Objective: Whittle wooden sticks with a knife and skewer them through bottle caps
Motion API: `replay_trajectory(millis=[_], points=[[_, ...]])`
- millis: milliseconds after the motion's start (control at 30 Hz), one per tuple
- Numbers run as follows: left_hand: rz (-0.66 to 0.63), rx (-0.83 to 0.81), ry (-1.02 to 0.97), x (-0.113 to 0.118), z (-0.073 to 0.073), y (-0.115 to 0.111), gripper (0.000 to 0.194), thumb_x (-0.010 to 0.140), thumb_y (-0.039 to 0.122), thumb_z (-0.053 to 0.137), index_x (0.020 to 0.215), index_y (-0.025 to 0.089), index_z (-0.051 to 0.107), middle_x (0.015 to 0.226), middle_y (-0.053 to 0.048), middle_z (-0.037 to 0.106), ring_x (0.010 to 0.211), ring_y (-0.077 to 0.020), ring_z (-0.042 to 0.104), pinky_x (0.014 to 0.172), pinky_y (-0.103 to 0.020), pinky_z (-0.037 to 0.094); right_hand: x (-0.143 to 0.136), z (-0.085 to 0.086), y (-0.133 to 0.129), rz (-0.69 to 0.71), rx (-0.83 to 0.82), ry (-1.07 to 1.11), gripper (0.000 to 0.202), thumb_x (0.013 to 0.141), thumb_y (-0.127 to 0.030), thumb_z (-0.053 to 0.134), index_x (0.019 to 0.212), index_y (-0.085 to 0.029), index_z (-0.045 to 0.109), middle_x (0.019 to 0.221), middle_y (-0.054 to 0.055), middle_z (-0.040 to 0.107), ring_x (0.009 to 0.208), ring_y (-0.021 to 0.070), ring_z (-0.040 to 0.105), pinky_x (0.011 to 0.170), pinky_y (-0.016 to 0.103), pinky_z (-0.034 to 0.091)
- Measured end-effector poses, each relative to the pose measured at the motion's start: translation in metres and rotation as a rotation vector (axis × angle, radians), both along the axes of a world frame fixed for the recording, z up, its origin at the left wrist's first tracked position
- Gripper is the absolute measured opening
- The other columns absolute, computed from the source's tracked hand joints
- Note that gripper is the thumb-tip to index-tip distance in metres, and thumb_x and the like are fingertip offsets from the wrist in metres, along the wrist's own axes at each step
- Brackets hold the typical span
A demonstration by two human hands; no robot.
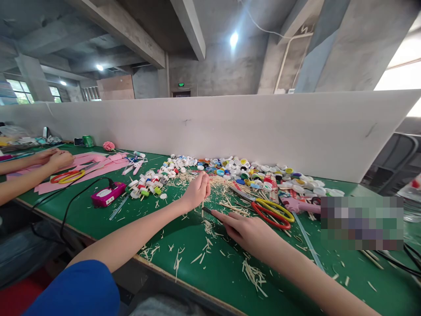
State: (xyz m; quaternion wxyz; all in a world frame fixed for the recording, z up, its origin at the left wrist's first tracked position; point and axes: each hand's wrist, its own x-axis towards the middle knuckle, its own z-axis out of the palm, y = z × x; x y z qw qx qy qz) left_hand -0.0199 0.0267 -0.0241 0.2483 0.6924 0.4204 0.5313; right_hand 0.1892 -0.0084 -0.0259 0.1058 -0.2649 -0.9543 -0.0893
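Observation:
Held over the middle of the green table, my left hand is closed with its fingers pinched together. A thin wooden stick pokes out below those fingers. My right hand grips a small dark-bladed knife, forefinger stretched along it, and the blade lies against or very near the stick. Pale wood shavings are scattered beneath both hands. The knife's handle is hidden inside my right hand.
Behind my hands lie heaped bottle caps. Red-and-yellow scissors and a pink glue gun lie to the right. A magenta box with a black cable sits left. Another person's hands work above pink paper. A white partition stands behind.

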Motion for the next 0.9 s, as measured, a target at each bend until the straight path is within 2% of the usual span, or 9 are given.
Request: replay_trajectory(millis=[167, 400, 667, 900], points=[[-0.009, -0.004, 0.021, -0.0006, -0.0005, 0.001, 0.046, 0.095, 0.055, 0.016, 0.075, 0.02, 0.038, 0.051, 0.005, 0.044, 0.047, -0.008, 0.04, 0.055, -0.023, 0.038, 0.0005, -0.003, 0.0002, 0.019, -0.006, -0.075, 0.048, 0.095, -0.023, 0.032, 0.142, -0.033, 0.038, 0.083, 0.001, 0.064, 0.055, 0.0092, 0.052, 0.046, 0.025, 0.024], [-0.012, -0.008, 0.005, 0.0, -0.0007, -0.0001, 0.046, 0.095, 0.054, 0.016, 0.074, 0.02, 0.038, 0.051, 0.005, 0.043, 0.047, -0.0075, 0.039, 0.057, -0.023, 0.038, 0.0011, -0.0084, 0.0026, 0.005, 0.268, -0.046, 0.048, 0.095, -0.022, 0.033, 0.142, -0.027, 0.04, 0.078, 0.002, 0.062, 0.044, 0.0063, 0.038, 0.045, 0.028, 0.013], [-0.018, -0.009, -0.005, 0.0006, -0.0007, -0.0002, 0.045, 0.095, 0.055, 0.017, 0.075, 0.02, 0.037, 0.05, 0.006, 0.043, 0.047, -0.0076, 0.039, 0.055, -0.022, 0.037, -0.0003, -0.0042, 0.0019, 0.042, 0.132, -0.021, 0.047, 0.095, -0.023, 0.03, 0.141, -0.027, 0.041, 0.077, 0.002, 0.061, 0.047, 0.0071, 0.04, 0.044, 0.027, 0.016], [-0.029, -0.011, -0.003, 0.0004, -0.0016, 0.0015, 0.045, 0.095, 0.054, 0.018, 0.074, 0.02, 0.038, 0.051, 0.006, 0.044, 0.047, -0.0072, 0.039, 0.055, -0.023, 0.038, -0.0001, -0.0073, 0.0015, 0.058, 0.183, -0.069, 0.046, 0.095, -0.024, 0.031, 0.14, -0.029, 0.042, 0.074, 0.0, 0.06, 0.043, 0.0064, 0.031, 0.043, 0.028, 0.013]])
